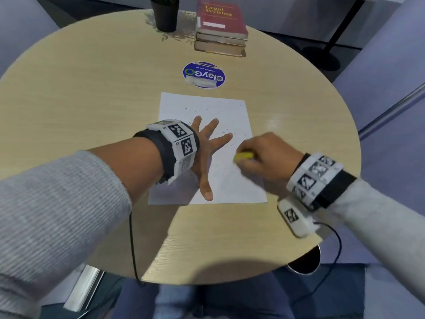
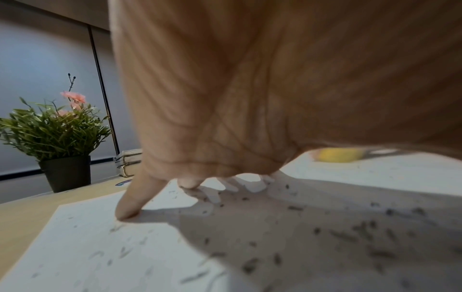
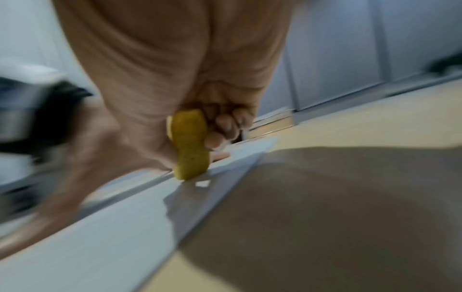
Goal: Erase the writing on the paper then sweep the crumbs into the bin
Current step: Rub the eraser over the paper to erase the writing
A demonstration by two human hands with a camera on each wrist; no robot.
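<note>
A white sheet of paper lies in the middle of the round table, speckled with dark eraser crumbs. My left hand lies flat on the sheet with fingers spread, its fingertips pressing on the paper. My right hand grips a yellow eraser at the sheet's right side; in the right wrist view the eraser stands on end with its lower tip touching the paper. The yellow eraser also shows blurred past my left palm. A dark round bin sits below the table's near right edge.
A stack of books and a potted plant stand at the table's far side. A blue round sticker lies beyond the sheet. A white tagged device with a cable sits by my right wrist.
</note>
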